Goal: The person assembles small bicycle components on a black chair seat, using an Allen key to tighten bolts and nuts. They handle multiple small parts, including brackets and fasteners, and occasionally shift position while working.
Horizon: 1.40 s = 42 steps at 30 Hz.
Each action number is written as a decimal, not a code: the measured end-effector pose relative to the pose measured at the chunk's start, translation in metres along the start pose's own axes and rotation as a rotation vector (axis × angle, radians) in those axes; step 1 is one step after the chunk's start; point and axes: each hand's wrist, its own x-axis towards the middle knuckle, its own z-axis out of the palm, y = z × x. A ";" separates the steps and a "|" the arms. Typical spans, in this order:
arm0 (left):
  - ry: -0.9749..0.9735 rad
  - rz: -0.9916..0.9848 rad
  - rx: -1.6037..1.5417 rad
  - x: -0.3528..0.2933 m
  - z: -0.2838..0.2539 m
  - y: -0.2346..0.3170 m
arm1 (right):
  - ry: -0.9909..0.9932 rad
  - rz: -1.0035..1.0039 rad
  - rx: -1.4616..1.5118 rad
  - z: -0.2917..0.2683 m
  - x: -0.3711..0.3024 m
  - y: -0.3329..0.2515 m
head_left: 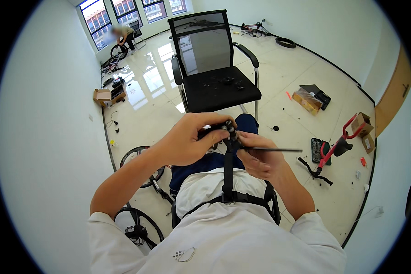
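Above my lap, my left hand (185,139) is closed round a small black metal part (230,130), with the thumb and fingers pinching it. Its exact kind is partly hidden by my fingers. My right hand (262,157) meets it from the other side, fingers curled round a thin dark rod (281,150) that sticks out to the right. The rod's inner end is hidden at the black part, so I cannot tell whether the two are joined. Straight ahead stands a black mesh-backed chair (221,89) with several small dark parts (233,82) on its seat.
Bike wheels (144,230) lie at my left. On the right are a pink bike frame (329,157), a black handlebar (316,174), a green tool case (319,148) and cardboard boxes (367,144). Another person (123,34) bends over a wheel at the far left.
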 end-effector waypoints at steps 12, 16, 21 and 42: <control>0.217 -0.186 -0.216 0.002 -0.001 -0.007 | 0.056 -0.468 -0.372 -0.005 0.006 0.014; 0.133 -0.101 -0.187 0.000 -0.003 -0.007 | 0.066 -0.475 -0.317 -0.006 0.009 0.014; 0.094 0.071 -0.088 0.001 0.004 0.002 | 0.015 -0.252 0.173 -0.010 0.008 0.017; 0.260 -0.213 -0.826 0.005 0.002 -0.015 | 0.495 -0.508 -1.503 0.000 0.006 -0.012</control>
